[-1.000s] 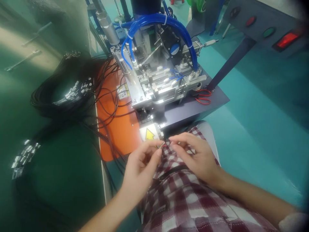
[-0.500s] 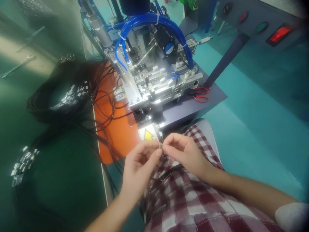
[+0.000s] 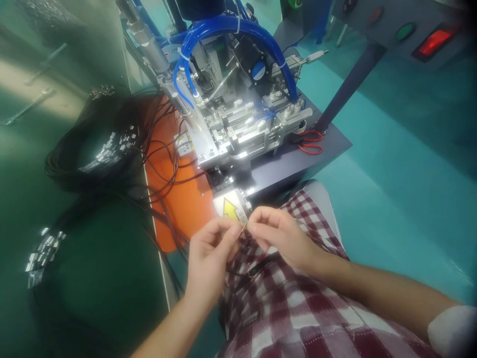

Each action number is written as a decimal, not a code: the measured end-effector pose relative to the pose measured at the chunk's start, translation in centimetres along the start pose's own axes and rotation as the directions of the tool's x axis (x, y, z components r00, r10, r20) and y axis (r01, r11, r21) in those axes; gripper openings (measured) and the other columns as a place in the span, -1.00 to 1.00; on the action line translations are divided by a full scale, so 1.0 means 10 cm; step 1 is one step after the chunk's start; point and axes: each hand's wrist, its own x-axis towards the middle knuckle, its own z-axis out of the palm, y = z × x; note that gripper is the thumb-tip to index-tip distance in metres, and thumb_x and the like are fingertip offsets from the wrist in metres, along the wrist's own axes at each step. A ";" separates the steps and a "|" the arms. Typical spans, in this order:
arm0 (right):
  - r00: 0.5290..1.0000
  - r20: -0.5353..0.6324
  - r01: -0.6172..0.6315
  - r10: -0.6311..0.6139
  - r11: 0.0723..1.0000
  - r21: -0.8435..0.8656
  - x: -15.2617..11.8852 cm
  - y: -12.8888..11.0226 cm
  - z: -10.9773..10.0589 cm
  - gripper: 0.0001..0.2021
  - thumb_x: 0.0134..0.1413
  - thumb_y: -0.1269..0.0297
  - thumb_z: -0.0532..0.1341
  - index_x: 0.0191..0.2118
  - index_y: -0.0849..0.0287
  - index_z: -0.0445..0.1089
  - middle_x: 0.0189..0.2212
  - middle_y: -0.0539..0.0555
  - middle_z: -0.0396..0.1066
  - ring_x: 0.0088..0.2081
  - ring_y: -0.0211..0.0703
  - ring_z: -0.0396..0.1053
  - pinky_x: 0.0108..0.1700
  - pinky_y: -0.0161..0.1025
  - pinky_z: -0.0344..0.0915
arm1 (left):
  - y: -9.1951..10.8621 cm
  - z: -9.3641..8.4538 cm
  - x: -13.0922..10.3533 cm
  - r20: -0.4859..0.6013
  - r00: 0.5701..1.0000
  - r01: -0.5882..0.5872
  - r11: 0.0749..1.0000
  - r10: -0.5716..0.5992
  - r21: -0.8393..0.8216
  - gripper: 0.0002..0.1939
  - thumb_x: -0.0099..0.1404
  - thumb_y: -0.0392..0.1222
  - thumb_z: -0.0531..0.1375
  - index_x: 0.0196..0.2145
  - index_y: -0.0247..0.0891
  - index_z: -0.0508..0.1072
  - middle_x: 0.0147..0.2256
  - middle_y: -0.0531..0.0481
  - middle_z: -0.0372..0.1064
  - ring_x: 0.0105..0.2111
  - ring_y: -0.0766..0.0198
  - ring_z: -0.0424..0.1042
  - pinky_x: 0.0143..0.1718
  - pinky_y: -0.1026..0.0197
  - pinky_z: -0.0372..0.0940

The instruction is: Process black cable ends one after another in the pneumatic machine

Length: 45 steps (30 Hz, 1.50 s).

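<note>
Thin wires (image 3: 244,226) show between my two hands, above my lap. My left hand (image 3: 212,253) pinches them between thumb and forefinger. From the other side my right hand (image 3: 283,233) closes thumb and forefinger at the same wires. A dark cable (image 3: 266,264) lies below the hands across the checked apron (image 3: 283,303); whether the wires belong to it I cannot tell. Just beyond my fingertips is a white plate with a yellow arrow (image 3: 229,206), at the front of the metal machine (image 3: 242,129).
Black cables (image 3: 175,169) trail over an orange panel (image 3: 179,209) at left. Cable coils with shiny ends (image 3: 112,149) lie on the green surface. Red-handled scissors (image 3: 311,141) rest on the machine's base. A control box with a lit red switch (image 3: 436,42) is at upper right.
My hands have drawn slightly apart, the left one moving a little to the left, and more of the wires shows between them. The whole view has shifted slightly.
</note>
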 end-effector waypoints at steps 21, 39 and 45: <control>0.618 0.222 0.584 -0.754 0.251 -0.772 -0.09 0.08 -0.22 -0.80 0.13 0.49 0.23 -0.14 0.13 0.45 -0.36 0.03 0.44 -0.37 -0.26 0.38 -0.33 -0.26 0.29 | 0.11 0.05 -0.07 0.021 0.995 -0.098 0.958 0.095 0.269 -0.87 0.20 -0.14 0.28 -0.33 -0.25 0.49 -0.52 0.09 0.37 -0.57 0.48 0.22 -0.56 0.45 0.15; 0.999 0.009 -0.032 0.032 0.999 -0.017 -0.10 -0.02 -0.09 -0.87 0.13 0.30 0.18 -0.42 0.19 0.29 -0.61 -0.14 0.17 -0.57 -0.37 0.09 -0.51 -0.36 0.06 | 0.01 0.02 -0.02 0.101 0.985 -0.156 0.966 0.138 0.204 -0.87 0.19 -0.17 0.30 -0.29 -0.22 0.50 -0.44 0.06 0.42 -0.52 0.45 0.30 -0.53 0.43 0.19; 0.987 -0.048 0.138 -0.151 0.969 -0.207 -0.12 -0.02 -0.08 -0.91 0.14 0.38 0.17 -0.39 0.19 0.31 -0.49 -0.07 0.26 -0.44 -0.33 0.20 -0.42 -0.35 0.16 | 0.02 0.03 -0.06 0.119 0.953 -0.302 0.906 0.279 0.298 -0.98 0.22 -0.26 0.26 -0.35 -0.23 0.48 -0.47 0.06 0.41 -0.49 0.42 0.34 -0.50 0.40 0.26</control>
